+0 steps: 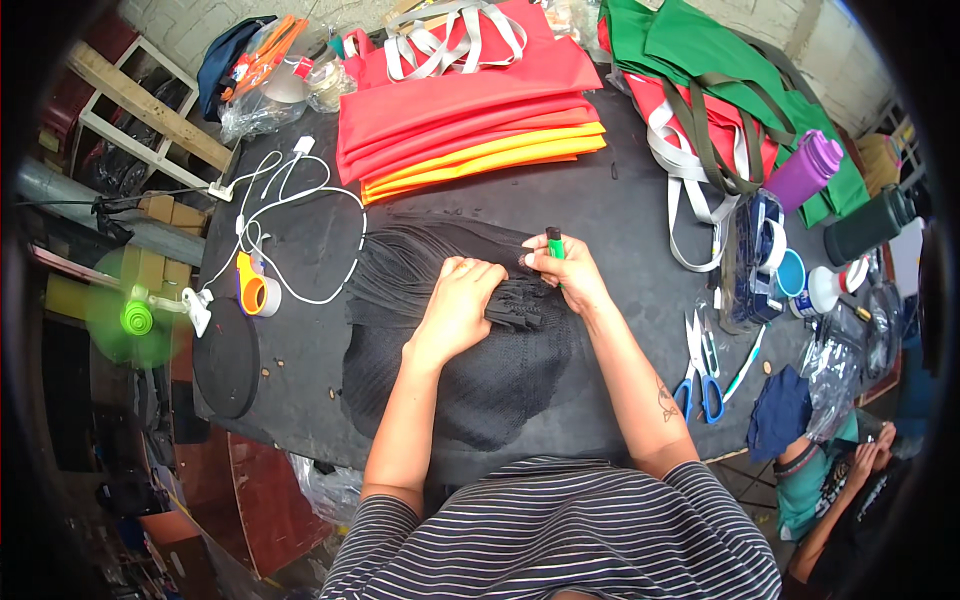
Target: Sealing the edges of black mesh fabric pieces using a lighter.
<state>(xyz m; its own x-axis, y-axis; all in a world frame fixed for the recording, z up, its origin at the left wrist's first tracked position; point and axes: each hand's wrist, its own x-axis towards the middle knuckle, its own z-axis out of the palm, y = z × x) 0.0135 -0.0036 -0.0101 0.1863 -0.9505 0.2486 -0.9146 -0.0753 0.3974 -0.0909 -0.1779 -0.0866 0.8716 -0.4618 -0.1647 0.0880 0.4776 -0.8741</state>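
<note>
Black strips [400, 255] gathered under two hands, green lighter [555, 241] in the right

The right hand [570, 272] has its thumb and forefinger together at the strips' bunched end, while the same hand is closed around the lighter. The fingers of the left hand [462, 297] bend over the bundle; whether they clamp it or merely press is hidden. The strips fan out leftward from there, lying on a black textured cloth [470, 390] on the desk [640, 270].

Handling this well probably means letting the left hand keep the bundle flat, so that the right can single out one end without dragging its neighbours. Sharing a hand with the lighter likely makes that pinch clumsier. Any flame would call for one end held well apart from the loose bundle and the cloth.

Farther out, containers stand mostly to the right: a clear-walled case with dark blue parts [745, 265], its contents too unclear to name; a purple bottle [806, 170] and a dark bottle [868, 230], both opaque, so what they hold cannot be told. At the far left corner, a clear plastic bag [255, 118] lies beside orange items [268, 60]; which of them are inside is unclear.
</note>
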